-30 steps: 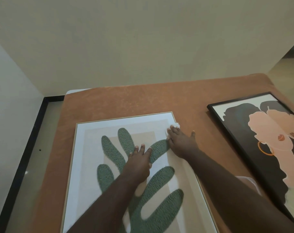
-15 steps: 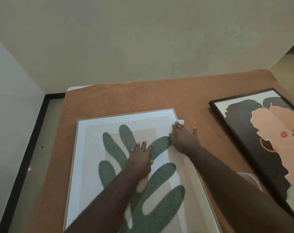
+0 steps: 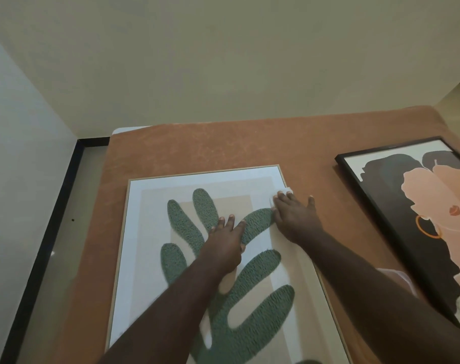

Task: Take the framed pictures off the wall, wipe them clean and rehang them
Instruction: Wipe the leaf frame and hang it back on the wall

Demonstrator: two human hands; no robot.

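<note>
A light wood-framed picture of a green leaf (image 3: 155, 224) lies flat on the orange-brown bed cover (image 3: 223, 145). My left hand (image 3: 225, 240) rests flat on the glass near the picture's middle, fingers straight. My right hand (image 3: 293, 216) presses a small white wipe (image 3: 285, 192) onto the picture's right edge near the top corner, fingers spread, the thumb reaching over the frame onto the cover. Most of the wipe is hidden under the fingers. A second picture in a black frame (image 3: 381, 206), showing a peach figure with an orange earring, lies to the right.
A plain cream wall (image 3: 223, 61) rises behind the bed. On the left, a pale floor strip (image 3: 52, 232) with a black skirting line runs along another wall. A white corner of mattress (image 3: 123, 130) shows at the cover's far left.
My right hand with the wipe has slid rightwards, from the glass near the corner out to the picture's right edge. My left hand stays put on the glass.
</note>
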